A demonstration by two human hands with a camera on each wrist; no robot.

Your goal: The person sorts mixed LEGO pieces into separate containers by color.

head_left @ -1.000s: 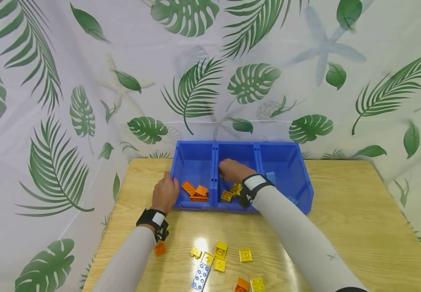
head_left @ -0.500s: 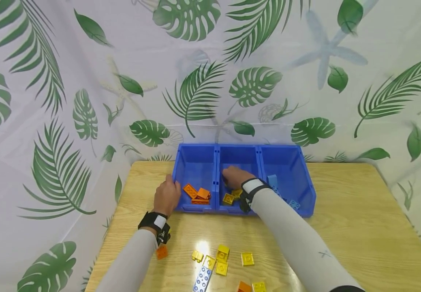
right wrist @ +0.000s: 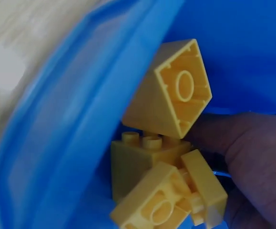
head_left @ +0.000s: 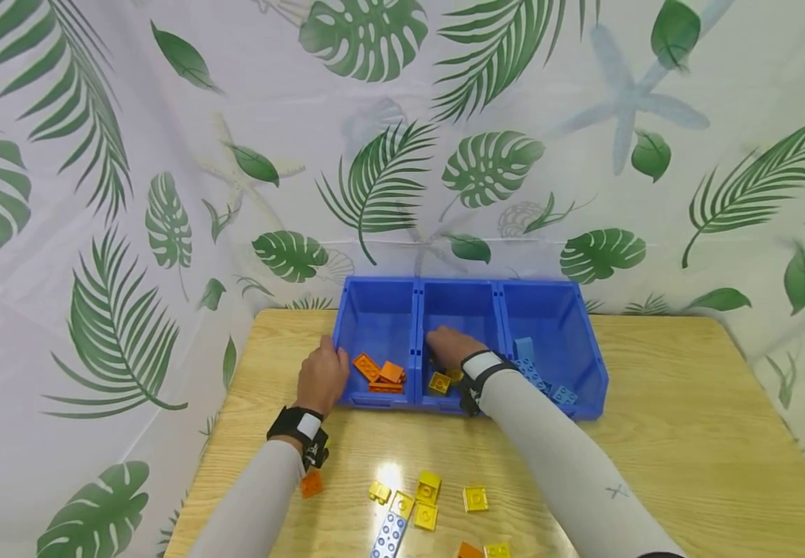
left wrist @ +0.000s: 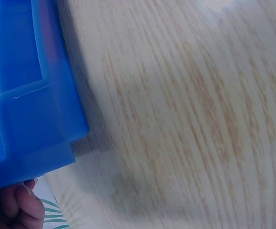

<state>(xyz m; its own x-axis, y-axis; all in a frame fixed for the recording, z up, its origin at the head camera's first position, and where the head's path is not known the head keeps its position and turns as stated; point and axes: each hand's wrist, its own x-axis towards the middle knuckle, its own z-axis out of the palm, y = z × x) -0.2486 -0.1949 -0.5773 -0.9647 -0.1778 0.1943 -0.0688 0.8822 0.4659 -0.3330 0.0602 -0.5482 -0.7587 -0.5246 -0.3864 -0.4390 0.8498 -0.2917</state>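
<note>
My left hand (head_left: 321,377) grips the left side wall of a blue three-compartment bin (head_left: 417,341); in the left wrist view, curled fingers (left wrist: 29,202) show at the bin's edge. Inside the middle compartment is my right hand (head_left: 452,346), close to the left divider. The right wrist view has that hand beside several yellow toy bricks (right wrist: 145,164), one a tall hollow brick (right wrist: 183,86). Its fingertips are hidden, so whether it holds anything cannot be seen. Orange bricks (head_left: 381,373) lie in the left compartment, light blue bricks (head_left: 529,370) in the right one.
On the wooden table (head_left: 667,403) in front of the bin lie several loose yellow bricks (head_left: 426,516), a pale blue studded brick (head_left: 389,536) and orange bricks (head_left: 311,484). A leaf-patterned cloth (head_left: 402,170) hangs behind the table and along its left side.
The whole head view has shifted slightly. My right forearm covers less of the right compartment, so more light blue bricks show. Both hands keep nearly the same places at the bin.
</note>
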